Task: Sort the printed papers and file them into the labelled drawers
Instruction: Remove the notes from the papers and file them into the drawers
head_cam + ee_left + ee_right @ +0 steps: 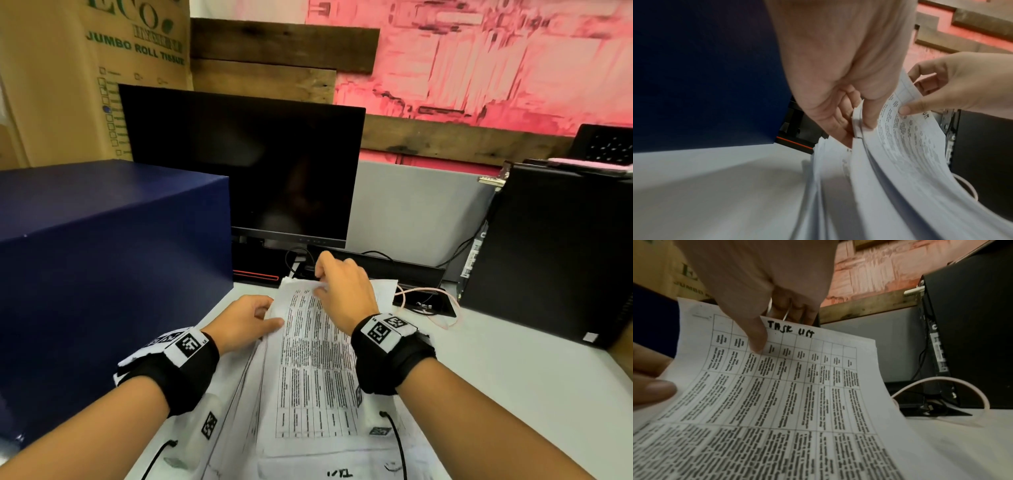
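A stack of printed papers [308,394] lies on the white desk in front of me. Its top sheet [789,394] is a printed table with "TASK LIST" handwritten at its head. My right hand [339,287] pinches that sheet's far edge, thumb on the print and fingers behind, and lifts it off the stack. My left hand [250,318] grips the left edge of a thick bundle of sheets [857,126], thumb on top. The right hand's thumb [906,110] presses the raised sheet in the left wrist view. No labelled drawers show.
A large dark blue box [102,267] stands close at the left. A black monitor [246,164] is straight ahead, a black computer tower [555,253] at the right. A pale cable [442,308] loops beside the papers. Bare white desk [513,394] stretches to the right.
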Available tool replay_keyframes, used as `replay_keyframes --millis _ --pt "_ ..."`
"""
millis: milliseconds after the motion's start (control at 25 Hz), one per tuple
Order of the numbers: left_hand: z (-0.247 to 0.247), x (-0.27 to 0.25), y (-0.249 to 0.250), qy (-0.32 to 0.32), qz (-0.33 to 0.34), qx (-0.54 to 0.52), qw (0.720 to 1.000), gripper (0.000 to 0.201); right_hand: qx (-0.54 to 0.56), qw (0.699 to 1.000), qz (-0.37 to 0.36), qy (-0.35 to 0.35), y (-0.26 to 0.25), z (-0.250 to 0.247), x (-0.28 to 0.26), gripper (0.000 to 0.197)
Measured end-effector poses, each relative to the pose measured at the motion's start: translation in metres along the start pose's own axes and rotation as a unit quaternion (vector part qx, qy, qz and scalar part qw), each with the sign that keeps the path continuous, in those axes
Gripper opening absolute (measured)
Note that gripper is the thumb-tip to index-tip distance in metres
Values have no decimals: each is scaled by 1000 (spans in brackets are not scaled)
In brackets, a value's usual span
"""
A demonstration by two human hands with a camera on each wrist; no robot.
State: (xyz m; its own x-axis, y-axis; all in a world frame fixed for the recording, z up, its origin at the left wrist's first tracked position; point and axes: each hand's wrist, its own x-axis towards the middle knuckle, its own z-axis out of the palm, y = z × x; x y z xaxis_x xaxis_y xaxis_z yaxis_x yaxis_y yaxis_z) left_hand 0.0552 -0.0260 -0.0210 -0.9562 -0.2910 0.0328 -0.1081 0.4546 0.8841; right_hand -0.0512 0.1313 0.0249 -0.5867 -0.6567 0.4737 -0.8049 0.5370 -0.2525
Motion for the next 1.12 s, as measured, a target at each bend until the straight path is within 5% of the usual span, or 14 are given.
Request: replay_keyframes --millis 200,320,440,520,600,720,920,1120 --pt "-5 -17 24 71 17 7 997 13 -4 999 -17 49 2 -27 -12 35" --pt "-8 -25 36 161 26 -50 985 18 47 988 106 105 19 -35 -18 81" --pt "-7 -35 51 225 39 -136 964 22 163 936 268 157 33 -39 -29 100" --pt "-4 -41 61 245 57 -161 954 21 331 889 297 107 35 -42 -35 87" --pt "-4 -42 71 259 86 -169 947 19 454 850 265 42 30 -47 -37 51" --pt "-9 -38 87 264 122 -175 941 14 490 838 216 103 17 -60 -32 19" --pt "-18 -30 91 232 126 -244 933 34 488 823 176 232 6 -71 -24 12" --pt "5 -35 74 213 72 -246 943 28 468 824 226 227 14 -43 -49 16"
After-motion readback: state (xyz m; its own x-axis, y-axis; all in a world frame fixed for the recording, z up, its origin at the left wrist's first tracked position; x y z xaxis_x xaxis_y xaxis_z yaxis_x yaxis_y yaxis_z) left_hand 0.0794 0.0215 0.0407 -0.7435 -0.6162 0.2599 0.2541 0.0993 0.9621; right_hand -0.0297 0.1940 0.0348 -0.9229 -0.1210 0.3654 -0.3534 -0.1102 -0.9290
